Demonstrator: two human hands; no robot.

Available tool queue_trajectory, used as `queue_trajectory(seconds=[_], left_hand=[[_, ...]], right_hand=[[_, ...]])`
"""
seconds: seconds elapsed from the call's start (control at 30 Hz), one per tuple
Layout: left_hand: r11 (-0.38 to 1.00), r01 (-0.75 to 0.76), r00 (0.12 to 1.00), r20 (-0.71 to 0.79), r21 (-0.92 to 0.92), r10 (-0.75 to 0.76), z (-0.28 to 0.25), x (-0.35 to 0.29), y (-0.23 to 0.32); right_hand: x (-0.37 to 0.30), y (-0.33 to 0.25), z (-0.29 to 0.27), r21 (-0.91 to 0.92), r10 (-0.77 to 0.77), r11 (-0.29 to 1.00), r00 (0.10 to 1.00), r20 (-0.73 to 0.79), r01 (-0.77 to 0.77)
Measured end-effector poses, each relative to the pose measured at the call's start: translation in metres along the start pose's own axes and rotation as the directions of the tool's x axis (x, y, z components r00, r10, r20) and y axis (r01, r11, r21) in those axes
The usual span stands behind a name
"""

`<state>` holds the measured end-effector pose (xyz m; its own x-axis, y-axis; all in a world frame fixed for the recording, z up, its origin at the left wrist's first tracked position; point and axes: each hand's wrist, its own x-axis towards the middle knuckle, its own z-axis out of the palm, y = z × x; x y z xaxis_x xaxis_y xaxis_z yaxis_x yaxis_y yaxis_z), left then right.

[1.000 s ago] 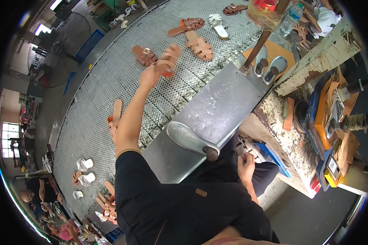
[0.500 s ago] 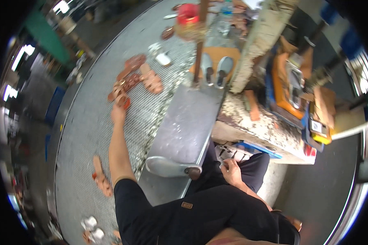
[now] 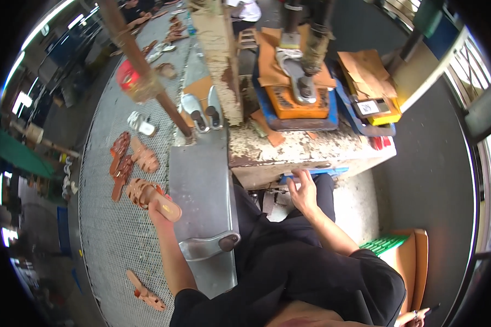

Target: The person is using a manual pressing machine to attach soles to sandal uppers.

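Grey steel landmark: the flat grey sheet-metal chute (image 3: 202,185) running away from your lap; every place below is told from it.
Your left hand (image 3: 157,210): just off the chute's left edge, over the wire-mesh conveyor belt (image 3: 101,240). Your fingers are curled shut around the heel end of a tan woven-strap leather sandal (image 3: 151,197), sole toward you, apparently so the strap side stays clear of your grip.
Your right hand (image 3: 303,191): off the chute's right side, raised under the chipped white workbench edge (image 3: 311,150). The fingers are loosely spread and hold nothing; they hover near a blue flat piece (image 3: 311,174) below the bench, not clearly touching it.
Near sandal: one tan strappy sandal (image 3: 143,292) lies alone on the belt, left of the chute's near end.
Middle group: reddish-brown and tan sandals (image 3: 128,161) lie side by side on the belt, left of the chute's far end.
Far end: a grey pair of insoles (image 3: 202,111) rests on cardboard just beyond the chute.
Farthest: an orange press bed with a grey sole form (image 3: 300,90), right of and beyond the chute.
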<state>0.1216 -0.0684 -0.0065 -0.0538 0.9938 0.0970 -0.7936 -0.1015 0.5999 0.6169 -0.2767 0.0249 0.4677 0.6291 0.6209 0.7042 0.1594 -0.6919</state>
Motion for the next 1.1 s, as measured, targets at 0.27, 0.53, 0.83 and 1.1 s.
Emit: queue_trajectory(seconds=[0.27,0.53,0.83,1.1], left_hand=[[0.995,0.038,0.997,-0.075,0.090,-0.032,0.080,-0.061,-0.082],[0.978,0.193,0.971,0.158,-0.077,-0.180,0.159,-0.117,-0.138],[0.950,0.257,0.931,0.308,-0.176,-0.195,0.160,-0.162,-0.131],[0.940,0.031,0.999,-0.020,-0.339,-0.040,0.067,-0.183,-0.073]], right_hand=[[0.107,-0.014,-0.029,-0.231,-0.369,0.927,0.835,-0.408,0.296],[0.210,-0.025,0.010,-0.467,-0.236,0.884,0.876,-0.420,0.014],[0.110,-0.049,0.013,-0.374,-0.327,0.909,0.869,-0.372,0.182],[-0.093,-0.137,0.088,0.277,-0.600,0.800,0.726,0.336,0.533]])
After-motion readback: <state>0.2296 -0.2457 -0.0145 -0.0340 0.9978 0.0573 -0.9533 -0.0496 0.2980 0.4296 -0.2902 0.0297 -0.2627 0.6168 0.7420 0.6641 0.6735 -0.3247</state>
